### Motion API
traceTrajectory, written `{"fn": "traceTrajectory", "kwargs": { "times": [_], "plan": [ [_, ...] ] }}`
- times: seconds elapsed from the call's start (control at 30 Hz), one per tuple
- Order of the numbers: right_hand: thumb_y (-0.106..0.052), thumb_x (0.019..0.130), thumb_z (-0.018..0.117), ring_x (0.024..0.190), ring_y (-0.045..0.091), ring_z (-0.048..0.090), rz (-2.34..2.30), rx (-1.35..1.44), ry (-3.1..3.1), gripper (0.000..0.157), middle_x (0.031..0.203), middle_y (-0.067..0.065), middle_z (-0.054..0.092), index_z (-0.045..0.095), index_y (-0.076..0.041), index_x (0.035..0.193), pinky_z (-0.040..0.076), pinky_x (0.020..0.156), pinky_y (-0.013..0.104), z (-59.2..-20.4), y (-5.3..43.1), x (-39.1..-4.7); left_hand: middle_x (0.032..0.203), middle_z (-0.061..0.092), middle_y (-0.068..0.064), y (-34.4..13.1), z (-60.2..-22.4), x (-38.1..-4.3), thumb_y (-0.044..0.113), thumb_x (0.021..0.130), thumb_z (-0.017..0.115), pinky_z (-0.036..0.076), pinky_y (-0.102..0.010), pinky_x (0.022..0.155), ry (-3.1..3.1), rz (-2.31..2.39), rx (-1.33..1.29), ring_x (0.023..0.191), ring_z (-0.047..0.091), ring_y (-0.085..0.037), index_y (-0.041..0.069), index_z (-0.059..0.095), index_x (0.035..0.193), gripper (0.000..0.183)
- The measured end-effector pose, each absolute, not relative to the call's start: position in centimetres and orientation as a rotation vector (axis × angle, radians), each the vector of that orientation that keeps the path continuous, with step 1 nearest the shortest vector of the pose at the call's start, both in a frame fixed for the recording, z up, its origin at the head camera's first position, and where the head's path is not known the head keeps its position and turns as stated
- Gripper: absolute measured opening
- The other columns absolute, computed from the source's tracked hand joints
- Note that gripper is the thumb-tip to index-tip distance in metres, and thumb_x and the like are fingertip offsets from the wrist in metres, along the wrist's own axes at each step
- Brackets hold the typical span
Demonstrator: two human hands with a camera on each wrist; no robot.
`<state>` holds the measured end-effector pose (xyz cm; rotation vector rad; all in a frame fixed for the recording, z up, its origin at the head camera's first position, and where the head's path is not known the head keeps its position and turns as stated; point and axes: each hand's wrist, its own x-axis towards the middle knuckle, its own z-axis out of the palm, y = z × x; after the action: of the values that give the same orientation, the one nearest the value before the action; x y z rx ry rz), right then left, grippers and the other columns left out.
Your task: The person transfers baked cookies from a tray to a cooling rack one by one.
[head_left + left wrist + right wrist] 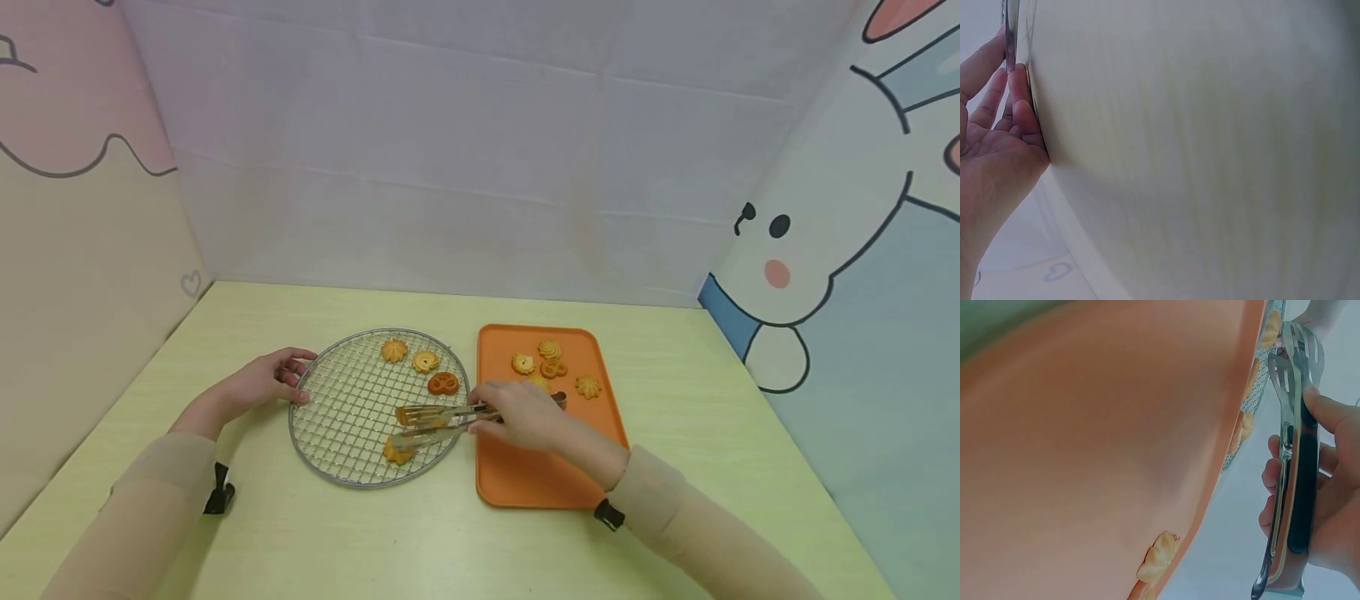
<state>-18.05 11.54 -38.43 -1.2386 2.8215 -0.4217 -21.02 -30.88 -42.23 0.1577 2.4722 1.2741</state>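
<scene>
My left hand [262, 385] holds the left rim of a round wire cooling rack [345, 408], thumb and fingers at its edge. In the left wrist view the rim [1010, 37] lies between the thumb and the fingers. My right hand [521, 412] grips metal tongs [1304, 487] with dark handle inlays. Their slotted ends reach over the rack's lower right part, slightly apart. One tong end overlaps a flower-shaped cookie [396, 452], partly hiding it. Farther back on the rack lie a ridged cookie [393, 350], a round cookie [425, 361] and a brown pretzel cookie [443, 383].
Right of the rack lies an orange tray [525, 483], partly under my right hand and forearm. On it are several cookies, among them a swirl cookie [550, 349], a pretzel-shaped one [553, 368] and a star-shaped one [588, 387]. Both stand on a pale wood-grain table [360, 542].
</scene>
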Motion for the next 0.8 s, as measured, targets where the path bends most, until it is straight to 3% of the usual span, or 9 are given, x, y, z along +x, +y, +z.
{"fn": "traceTrajectory", "kwargs": {
  "times": [0.27, 0.57, 0.8],
  "plan": [
    [-0.045, 0.082, 0.069, 0.061, 0.005, 0.048, -0.437, -1.247, 2.866, 0.039, 0.104, -0.006, 0.064, 0.063, -0.021, 0.112, 0.039, 0.053, 0.020, -37.5, 12.5, -17.8, 0.112, 0.042, -0.015, -30.8, -42.1, -20.9, 0.017, 0.078, 0.077, 0.042, -0.026, 0.076, 2.473, 1.270, 0.165, 0.092, 0.044, -0.020, 0.003, 0.037, 0.139, 0.075],
    [-0.041, 0.080, 0.074, 0.085, 0.015, 0.061, -0.476, -1.285, 2.914, 0.039, 0.102, -0.006, 0.064, 0.062, -0.021, 0.112, 0.045, 0.067, 0.029, -36.1, 14.1, -17.6, 0.111, 0.042, -0.014, -30.9, -42.2, -20.9, 0.019, 0.077, 0.078, 0.042, -0.025, 0.077, 2.460, 1.277, 0.173, 0.092, 0.044, -0.019, 0.003, 0.037, 0.139, 0.076],
    [-0.041, 0.077, 0.076, 0.082, 0.013, 0.059, -0.447, -1.312, 2.987, 0.041, 0.101, -0.006, 0.062, 0.063, -0.020, 0.110, 0.043, 0.058, 0.024, -35.0, 15.4, -17.8, 0.111, 0.042, -0.014, -31.0, -42.2, -20.9, 0.019, 0.077, 0.078, 0.042, -0.025, 0.077, 2.469, 1.271, 0.176, 0.092, 0.045, -0.019, 0.004, 0.037, 0.139, 0.076]
  ]
}}
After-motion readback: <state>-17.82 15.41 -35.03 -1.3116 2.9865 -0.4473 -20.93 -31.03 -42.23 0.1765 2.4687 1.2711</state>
